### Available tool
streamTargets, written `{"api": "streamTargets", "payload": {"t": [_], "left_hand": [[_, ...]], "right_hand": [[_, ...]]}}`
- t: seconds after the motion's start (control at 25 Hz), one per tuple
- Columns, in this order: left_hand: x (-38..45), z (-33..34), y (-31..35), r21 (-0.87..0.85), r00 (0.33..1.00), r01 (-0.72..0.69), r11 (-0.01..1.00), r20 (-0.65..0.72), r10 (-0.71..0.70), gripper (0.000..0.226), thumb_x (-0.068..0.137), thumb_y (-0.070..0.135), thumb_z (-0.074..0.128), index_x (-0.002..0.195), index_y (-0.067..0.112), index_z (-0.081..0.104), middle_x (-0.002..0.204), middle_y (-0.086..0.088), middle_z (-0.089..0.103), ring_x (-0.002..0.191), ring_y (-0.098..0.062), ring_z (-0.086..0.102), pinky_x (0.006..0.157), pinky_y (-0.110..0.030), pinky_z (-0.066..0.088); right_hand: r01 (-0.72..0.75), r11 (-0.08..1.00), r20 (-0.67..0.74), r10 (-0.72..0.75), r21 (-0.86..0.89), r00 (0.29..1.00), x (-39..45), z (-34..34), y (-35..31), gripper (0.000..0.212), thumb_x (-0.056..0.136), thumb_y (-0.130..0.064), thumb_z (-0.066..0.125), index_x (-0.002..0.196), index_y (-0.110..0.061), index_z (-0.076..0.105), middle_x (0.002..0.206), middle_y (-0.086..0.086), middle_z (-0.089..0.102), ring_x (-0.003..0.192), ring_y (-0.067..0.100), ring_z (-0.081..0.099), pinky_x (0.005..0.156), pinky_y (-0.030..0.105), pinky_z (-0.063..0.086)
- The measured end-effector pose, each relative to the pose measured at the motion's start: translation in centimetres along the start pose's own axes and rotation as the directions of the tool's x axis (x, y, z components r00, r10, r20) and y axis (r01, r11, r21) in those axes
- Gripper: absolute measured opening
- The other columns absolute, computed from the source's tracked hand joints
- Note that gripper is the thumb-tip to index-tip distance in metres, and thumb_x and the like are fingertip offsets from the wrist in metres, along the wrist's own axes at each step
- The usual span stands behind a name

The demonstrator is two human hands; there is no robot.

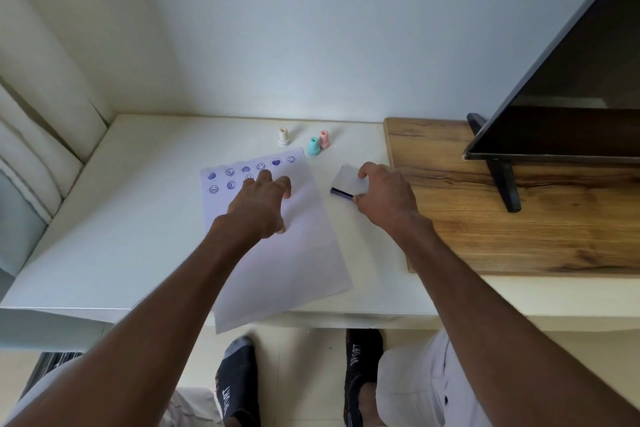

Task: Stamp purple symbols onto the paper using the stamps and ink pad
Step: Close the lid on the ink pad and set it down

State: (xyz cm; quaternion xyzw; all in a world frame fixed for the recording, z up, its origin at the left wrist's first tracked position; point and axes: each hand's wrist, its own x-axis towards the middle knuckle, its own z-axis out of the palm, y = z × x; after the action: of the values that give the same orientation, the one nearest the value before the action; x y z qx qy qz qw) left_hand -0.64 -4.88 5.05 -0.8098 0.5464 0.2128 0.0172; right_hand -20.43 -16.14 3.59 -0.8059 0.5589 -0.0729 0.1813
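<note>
A white sheet of paper (294, 253) lies on the white table (138, 201), its near corner hanging over the front edge. Purple hearts and smiley faces run in two rows along its far end. My left hand (261, 204) rests palm down on the paper, fingers spread, partly covering the second row. Right of the paper sits the ink pad (344, 180), its lid down or nearly down over a dark purple base. My right hand (384, 198) grips its right side between thumb and fingers. Three small stamps stand beyond the paper: white (284, 136), teal (313, 146) and pink (324, 139).
A wooden board (485, 218) covers the table's right part and carries a black television (571, 87) on a stand foot (502, 180). A wall runs behind the table. Cushioned furniture (38, 156) sits at the left. My feet in dark socks show below the table edge.
</note>
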Motion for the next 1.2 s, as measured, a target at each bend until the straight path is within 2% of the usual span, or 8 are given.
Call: {"api": "streamTargets", "payload": {"t": [0.2,0.36,0.52,0.68,0.88,0.96,1.08,1.2], "left_hand": [[-0.5,0.0,-0.7,0.007,0.997,0.044,0.999,0.067,-0.044,0.069,0.079,0.02,0.087,0.137,0.023,0.05,0.136,-0.009,0.044,0.127,-0.032,0.045,0.1,-0.046,0.049],[-0.7,-0.1,-0.9,0.01,0.996,0.037,0.999,0.078,-0.038,0.068,0.08,0.021,0.087,0.137,0.023,0.049,0.137,-0.009,0.043,0.129,-0.032,0.044,0.101,-0.049,0.05],[-0.7,-0.2,-0.5,0.04,0.995,0.041,0.998,0.088,-0.044,0.068,0.081,0.018,0.084,0.138,0.021,0.048,0.137,-0.01,0.042,0.13,-0.034,0.043,0.1,-0.052,0.051],[-0.9,-0.3,-0.4,0.063,0.994,0.047,0.997,0.099,-0.054,0.069,0.082,0.019,0.084,0.14,0.021,0.046,0.139,-0.01,0.041,0.132,-0.035,0.042,0.098,-0.051,0.052],[-0.9,-0.4,-0.1,0.082,0.993,0.055,0.995,0.103,-0.063,0.071,0.082,0.018,0.083,0.141,0.021,0.044,0.142,-0.01,0.04,0.133,-0.035,0.041,0.097,-0.051,0.052],[-0.9,-0.5,0.0,0.084,0.992,0.056,0.995,0.11,-0.065,0.072,0.082,0.016,0.082,0.142,0.02,0.043,0.142,-0.01,0.039,0.134,-0.035,0.04,0.097,-0.051,0.052],[-1.0,-0.5,0.1,0.089,0.991,0.061,0.994,0.113,-0.071,0.072,0.083,0.014,0.081,0.143,0.02,0.042,0.143,-0.011,0.038,0.134,-0.036,0.039,0.098,-0.053,0.052],[-1.1,-0.5,0.2,0.094,0.991,0.063,0.994,0.115,-0.074,0.073,0.084,0.014,0.08,0.145,0.019,0.04,0.144,-0.011,0.037,0.135,-0.036,0.039,0.098,-0.052,0.052]], "right_hand": [[0.092,0.996,-0.026,-0.092,0.0,0.995,-0.8,0.7,-0.4,0.041,0.087,-0.015,0.076,0.127,-0.018,0.066,0.125,0.01,0.07,0.109,0.032,0.067,0.084,0.036,0.055],[0.107,0.994,-0.009,-0.107,0.03,0.994,-0.6,0.7,0.2,0.041,0.082,-0.018,0.082,0.121,-0.019,0.067,0.132,0.005,0.068,0.114,0.031,0.064,0.085,0.031,0.049],[0.165,0.986,0.067,-0.166,0.03,0.984,-0.7,0.8,-0.3,0.057,0.084,-0.029,0.083,0.136,-0.023,0.059,0.153,-0.005,0.054,0.135,0.032,0.052,0.112,0.045,0.045],[0.188,0.981,-0.026,-0.187,0.046,0.982,-0.7,1.3,-0.8,0.046,0.087,-0.024,0.079,0.13,-0.03,0.066,0.138,-0.008,0.068,0.123,0.027,0.064,0.095,0.038,0.055],[0.161,0.985,-0.082,-0.155,0.067,0.984,-0.8,1.8,-0.8,0.03,0.085,-0.022,0.079,0.114,-0.025,0.071,0.124,-0.006,0.074,0.109,0.028,0.068,0.078,0.028,0.046],[0.171,0.983,-0.08,-0.165,0.069,0.983,-1.0,1.9,-1.0,0.035,0.087,-0.019,0.078,0.12,-0.025,0.069,0.128,-0.004,0.072,0.113,0.03,0.066,0.083,0.032,0.05],[0.184,0.983,0.036,-0.185,0.018,0.982,-1.2,2.1,-1.7,0.069,0.089,-0.009,0.07,0.15,-0.03,0.047,0.147,-0.002,0.056,0.126,0.038,0.053,0.096,0.049,0.054],[0.159,0.987,0.095,-0.155,-0.037,0.983,-0.7,2.4,-2.1,0.069,0.09,-0.01,0.063,0.154,-0.026,0.042,0.151,-0.005,0.044,0.129,0.042,0.046,0.098,0.054,0.049]]}}
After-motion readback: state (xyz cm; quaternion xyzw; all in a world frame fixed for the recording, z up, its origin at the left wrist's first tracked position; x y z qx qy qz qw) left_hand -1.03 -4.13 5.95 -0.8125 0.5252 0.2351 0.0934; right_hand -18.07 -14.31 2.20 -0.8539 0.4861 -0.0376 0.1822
